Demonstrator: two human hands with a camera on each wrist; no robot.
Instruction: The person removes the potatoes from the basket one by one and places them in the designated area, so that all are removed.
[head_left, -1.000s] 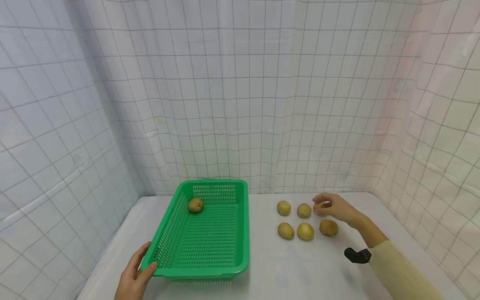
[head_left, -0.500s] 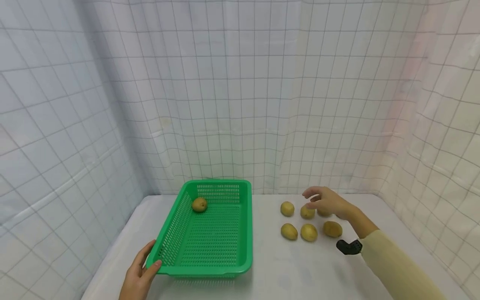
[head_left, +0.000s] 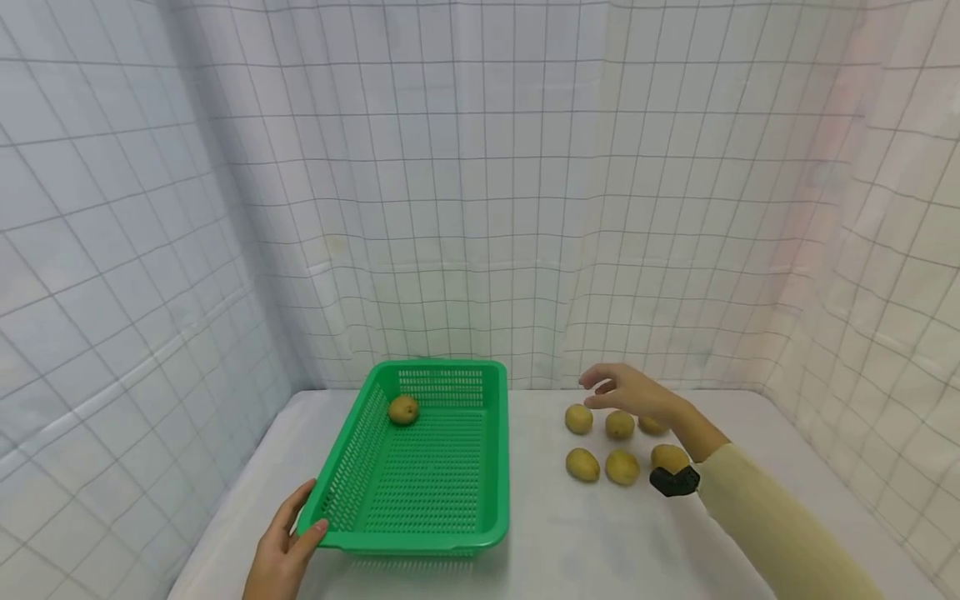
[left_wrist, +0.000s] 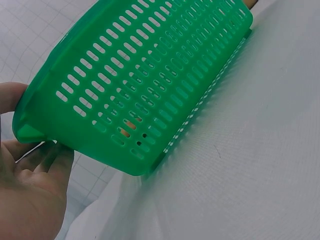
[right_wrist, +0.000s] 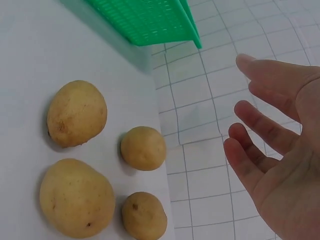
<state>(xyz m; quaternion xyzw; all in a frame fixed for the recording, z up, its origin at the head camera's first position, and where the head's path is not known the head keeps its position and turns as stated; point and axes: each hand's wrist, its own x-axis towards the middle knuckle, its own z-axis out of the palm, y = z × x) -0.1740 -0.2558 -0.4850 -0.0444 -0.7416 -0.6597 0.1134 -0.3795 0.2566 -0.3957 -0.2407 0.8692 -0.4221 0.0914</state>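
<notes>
My left hand [head_left: 281,546] grips the near left corner of a green plastic basket [head_left: 414,542], its thumb over the rim and its fingers on the outer side. In the left wrist view, the thumb and fingers of the left hand [left_wrist: 35,185] are on either side of the basket rim [left_wrist: 31,107]. One potato [head_left: 402,409] lies in the basket's far left corner. Over the back row of potatoes, my right hand [head_left: 630,390] hovers with loosely bent fingers and nothing in them. Just below its fingertips sits the back left potato [head_left: 579,418].
Several potatoes stand in two rows right of the basket, among them a front left potato [head_left: 582,465] and a back right potato [head_left: 652,425]. A white cloth [head_left: 555,533] covers the table. Gridded white curtains [head_left: 525,208] hang behind and at both sides.
My right hand has let go of the back right potato, risen and moved left over the back row. My left hand keeps its grip on the basket. The head view has shifted slightly.
</notes>
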